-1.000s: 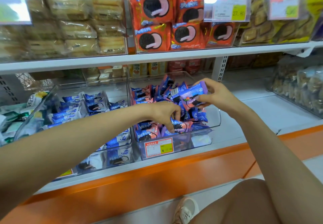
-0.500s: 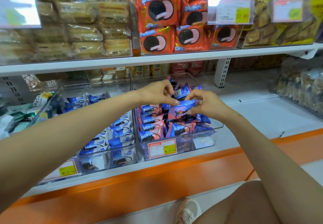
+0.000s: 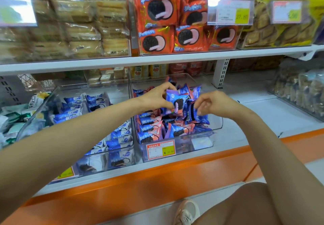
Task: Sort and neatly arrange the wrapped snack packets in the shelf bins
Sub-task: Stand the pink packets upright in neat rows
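Packet (image 3: 176, 102) in purple-and-pink wrap is hanging above the middle of the clear bin (image 3: 218, 126), over the loose heap at its back, and is now sitting in one hand rather than two. Going from 9 o'clock, the neighbouring bin (image 3: 52, 98) of blue-and-white packets (image 3: 119, 135) is lying untouched. The left grip (image 3: 156, 96) is reaching in from 8 o'clock and clamping the packet, fingers over its top seam and thumb at its lower left edge. Half a second ago the packet was lying across, with both hands on it. It is now standing on end, its long axis running about 12 to 6 with the top leaning towards 11, and its printed face with the cookie picture is turning towards the camera. At 3 o'clock of it the right grip (image 3: 216, 104) is drawing away, its fingers loosely curled and blurred just beside a dark blue packet (image 3: 192, 115) on the heap. Whether they are pinching it I cannot tell. In my judgement the handover is freeing the right hand to fetch the next one, while the upright packet is heading for the standing rows (image 3: 150, 128) at 7 o'clock in the bin's front, which are facing the same way.
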The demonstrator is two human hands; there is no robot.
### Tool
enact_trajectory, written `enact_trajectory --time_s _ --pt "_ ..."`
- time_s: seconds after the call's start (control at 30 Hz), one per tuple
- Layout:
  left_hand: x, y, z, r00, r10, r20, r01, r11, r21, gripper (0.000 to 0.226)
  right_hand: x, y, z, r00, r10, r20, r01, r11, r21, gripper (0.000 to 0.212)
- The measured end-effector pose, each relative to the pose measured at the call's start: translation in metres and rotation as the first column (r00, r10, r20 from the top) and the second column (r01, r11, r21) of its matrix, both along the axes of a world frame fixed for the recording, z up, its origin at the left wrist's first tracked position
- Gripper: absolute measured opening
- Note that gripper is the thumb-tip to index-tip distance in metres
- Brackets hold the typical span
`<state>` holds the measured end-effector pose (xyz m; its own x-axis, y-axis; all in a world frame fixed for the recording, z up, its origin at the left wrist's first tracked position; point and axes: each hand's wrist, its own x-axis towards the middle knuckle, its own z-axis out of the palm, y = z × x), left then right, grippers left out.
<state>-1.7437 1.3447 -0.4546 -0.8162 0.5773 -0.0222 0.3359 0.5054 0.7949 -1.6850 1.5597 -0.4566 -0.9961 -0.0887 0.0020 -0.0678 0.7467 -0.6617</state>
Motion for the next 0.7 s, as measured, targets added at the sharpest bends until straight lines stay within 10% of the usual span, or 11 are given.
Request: enact_trajectory --time_s 0.37,0.7 --pt "0.016 0.022 -0.018 0.958 -0.108 -0.267 -0.014 0.907 -0.421 0.055 0.008 -0.014 -0.007 0.976 0.128 0.178 -0.181 0.927 0.328 0.021" --pt "0.017 0.014 -0.015 0.984 -0.178 0.01 0.164 0.882 -0.442 0.04 0.004 -0.01 -0.013 0.994 0.113 -0.01 -0.093 0.868 0.488 0.003"
